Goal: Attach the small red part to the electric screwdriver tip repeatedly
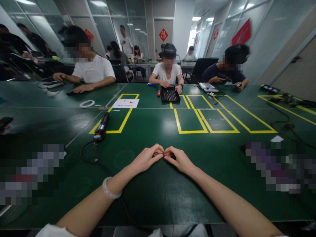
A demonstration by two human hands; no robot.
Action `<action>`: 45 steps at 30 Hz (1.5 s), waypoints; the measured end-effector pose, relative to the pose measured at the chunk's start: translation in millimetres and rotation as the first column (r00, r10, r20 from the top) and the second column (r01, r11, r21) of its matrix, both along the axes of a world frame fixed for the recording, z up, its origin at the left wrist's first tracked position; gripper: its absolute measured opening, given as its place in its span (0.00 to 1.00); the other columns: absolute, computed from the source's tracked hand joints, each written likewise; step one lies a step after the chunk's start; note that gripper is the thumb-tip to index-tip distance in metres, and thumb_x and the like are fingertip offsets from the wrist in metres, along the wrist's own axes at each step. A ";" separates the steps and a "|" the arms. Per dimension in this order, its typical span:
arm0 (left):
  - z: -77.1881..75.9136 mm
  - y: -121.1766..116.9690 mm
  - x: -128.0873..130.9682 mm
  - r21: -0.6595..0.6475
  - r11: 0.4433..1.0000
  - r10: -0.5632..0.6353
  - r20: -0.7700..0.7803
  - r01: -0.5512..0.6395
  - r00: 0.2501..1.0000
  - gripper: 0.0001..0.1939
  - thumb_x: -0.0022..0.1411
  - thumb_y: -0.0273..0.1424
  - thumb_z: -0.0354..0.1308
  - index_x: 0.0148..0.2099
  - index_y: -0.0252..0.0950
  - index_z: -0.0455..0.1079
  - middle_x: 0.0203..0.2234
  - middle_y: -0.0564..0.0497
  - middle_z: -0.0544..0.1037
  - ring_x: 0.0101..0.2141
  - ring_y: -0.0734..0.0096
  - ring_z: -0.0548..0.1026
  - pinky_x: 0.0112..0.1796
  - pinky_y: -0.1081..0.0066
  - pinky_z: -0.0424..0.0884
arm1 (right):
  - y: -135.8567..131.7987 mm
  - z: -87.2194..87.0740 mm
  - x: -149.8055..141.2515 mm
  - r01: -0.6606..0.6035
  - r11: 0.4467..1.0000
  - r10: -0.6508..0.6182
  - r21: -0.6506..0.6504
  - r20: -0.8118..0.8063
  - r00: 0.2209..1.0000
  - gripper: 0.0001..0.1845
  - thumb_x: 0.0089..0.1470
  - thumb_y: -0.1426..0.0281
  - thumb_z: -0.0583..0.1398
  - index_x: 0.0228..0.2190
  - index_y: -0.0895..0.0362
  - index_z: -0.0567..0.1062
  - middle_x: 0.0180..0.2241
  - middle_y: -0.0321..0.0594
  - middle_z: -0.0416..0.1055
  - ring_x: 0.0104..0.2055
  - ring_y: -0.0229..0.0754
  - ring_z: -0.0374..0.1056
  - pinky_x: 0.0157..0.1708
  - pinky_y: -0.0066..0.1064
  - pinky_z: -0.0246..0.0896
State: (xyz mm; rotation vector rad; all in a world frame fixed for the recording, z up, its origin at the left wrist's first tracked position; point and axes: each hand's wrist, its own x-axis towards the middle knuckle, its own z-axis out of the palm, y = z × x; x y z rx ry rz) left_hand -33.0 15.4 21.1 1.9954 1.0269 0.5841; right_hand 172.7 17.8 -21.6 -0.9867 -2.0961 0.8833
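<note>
My left hand (148,158) and my right hand (179,160) meet fingertip to fingertip above the green table (158,197). Between the pinched fingers is a small orange-red piece (166,153), mostly hidden, so its kind is not clear. Both hands are closed around it, thumbs pressed toward each other. A pale bangle (108,189) circles my left wrist.
A black-and-silver cylindrical tool (102,125) with a black cable (82,153) lies left of my hands. Yellow tape outlines (194,131) mark the table. Across it, a person handles a black tray (170,95) of small parts; a red item (158,93) lies beside it.
</note>
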 end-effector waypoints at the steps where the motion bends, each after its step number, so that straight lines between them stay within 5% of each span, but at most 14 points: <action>1: 0.5 -0.4 0.1 -0.001 1.000 -0.001 -0.005 0.001 1.000 0.12 0.66 0.38 0.49 0.47 0.38 0.65 0.38 0.51 0.78 0.40 0.69 0.76 0.42 0.71 0.68 | 0.3 0.3 0.2 -0.002 1.000 0.001 -0.029 -0.025 1.000 0.05 0.60 0.68 0.57 0.37 0.57 0.71 0.31 0.36 0.72 0.32 0.37 0.67 0.34 0.27 0.60; 7: -1.0 -2.9 2.3 0.072 0.997 -0.024 -0.037 0.027 0.999 0.12 0.64 0.37 0.52 0.49 0.39 0.64 0.39 0.51 0.77 0.41 0.70 0.75 0.43 0.72 0.68 | 4.1 -3.1 2.2 -0.003 0.983 -0.017 -0.182 -0.106 0.994 0.13 0.62 0.62 0.54 0.34 0.58 0.72 0.26 0.35 0.71 0.28 0.36 0.66 0.33 0.26 0.59; 20: -5.9 1.4 0.8 0.161 0.987 0.027 -0.140 -0.005 0.990 0.12 0.65 0.40 0.49 0.44 0.40 0.66 0.38 0.51 0.77 0.40 0.68 0.75 0.42 0.70 0.68 | 1.8 -2.5 -0.8 -0.030 0.980 -0.013 -0.194 -0.214 0.977 0.10 0.57 0.64 0.59 0.37 0.57 0.69 0.31 0.35 0.70 0.32 0.36 0.66 0.35 0.27 0.61; 24: -0.5 16.1 -17.1 0.351 0.928 0.208 -0.203 -0.127 0.957 0.15 0.67 0.42 0.46 0.47 0.39 0.66 0.40 0.49 0.77 0.43 0.65 0.74 0.47 0.65 0.65 | 3.6 -3.6 1.3 -0.008 0.980 -0.033 -0.201 -0.199 0.979 0.10 0.58 0.65 0.58 0.38 0.58 0.69 0.31 0.36 0.70 0.32 0.36 0.65 0.34 0.27 0.60; 27: 0.4 38.3 -54.4 0.535 0.800 0.467 -0.272 -0.271 0.842 0.20 0.66 0.42 0.46 0.53 0.36 0.64 0.47 0.44 0.73 0.48 0.59 0.70 0.51 0.60 0.62 | 3.5 -2.1 2.1 0.002 0.976 -0.044 -0.217 -0.190 0.981 0.10 0.58 0.65 0.58 0.39 0.58 0.69 0.31 0.36 0.70 0.31 0.35 0.64 0.32 0.26 0.59; 31: -7.6 62.3 -124.9 0.705 0.551 0.816 -0.341 -0.447 0.467 0.28 0.63 0.40 0.48 0.61 0.29 0.57 0.58 0.34 0.63 0.55 0.46 0.62 0.53 0.53 0.58 | 2.0 0.4 2.0 0.005 0.976 -0.041 -0.218 -0.162 0.986 0.09 0.57 0.66 0.58 0.39 0.58 0.70 0.30 0.36 0.70 0.30 0.35 0.64 0.32 0.26 0.59; 33: -13.7 67.3 -157.5 0.708 0.473 0.881 -0.364 -0.524 0.303 0.31 0.62 0.40 0.49 0.62 0.26 0.55 0.59 0.30 0.60 0.56 0.40 0.60 0.52 0.49 0.58 | 1.7 0.2 2.3 0.003 0.978 -0.035 -0.207 -0.154 0.987 0.09 0.57 0.66 0.58 0.39 0.58 0.70 0.31 0.35 0.70 0.30 0.35 0.64 0.32 0.26 0.59; 35: -18.6 69.4 -182.7 0.649 0.473 0.874 -0.432 -0.596 0.223 0.32 0.61 0.42 0.49 0.61 0.26 0.55 0.57 0.28 0.62 0.54 0.35 0.62 0.48 0.46 0.61 | 1.7 -0.8 2.6 -0.003 0.980 -0.028 -0.200 -0.152 0.988 0.09 0.58 0.67 0.58 0.39 0.58 0.70 0.31 0.36 0.70 0.30 0.35 0.64 0.32 0.26 0.59; 38: -21.0 71.0 -205.6 0.549 0.487 0.842 -0.500 -0.679 0.200 0.32 0.60 0.43 0.48 0.60 0.26 0.58 0.54 0.26 0.65 0.52 0.33 0.64 0.44 0.45 0.63 | 1.5 -1.1 3.1 -0.013 0.981 -0.019 -0.195 -0.159 0.987 0.09 0.57 0.67 0.58 0.39 0.58 0.70 0.31 0.36 0.69 0.30 0.35 0.64 0.32 0.26 0.59; 42: -17.9 72.5 -218.8 0.501 0.470 0.819 -0.554 -0.726 0.149 0.32 0.59 0.47 0.47 0.58 0.28 0.62 0.50 0.27 0.69 0.51 0.34 0.66 0.44 0.46 0.64 | 0.7 1.6 3.4 -0.019 0.979 -0.015 -0.204 -0.162 0.987 0.08 0.57 0.68 0.59 0.38 0.58 0.70 0.30 0.35 0.69 0.30 0.35 0.63 0.32 0.26 0.59; 45: -15.7 73.0 -220.4 0.475 0.518 0.783 -0.598 -0.712 0.171 0.35 0.59 0.51 0.45 0.60 0.31 0.60 0.52 0.29 0.68 0.51 0.35 0.67 0.44 0.47 0.66 | 0.7 2.4 4.0 -0.026 0.978 -0.009 -0.208 -0.165 0.986 0.08 0.57 0.68 0.59 0.38 0.58 0.70 0.30 0.35 0.68 0.30 0.35 0.63 0.32 0.26 0.59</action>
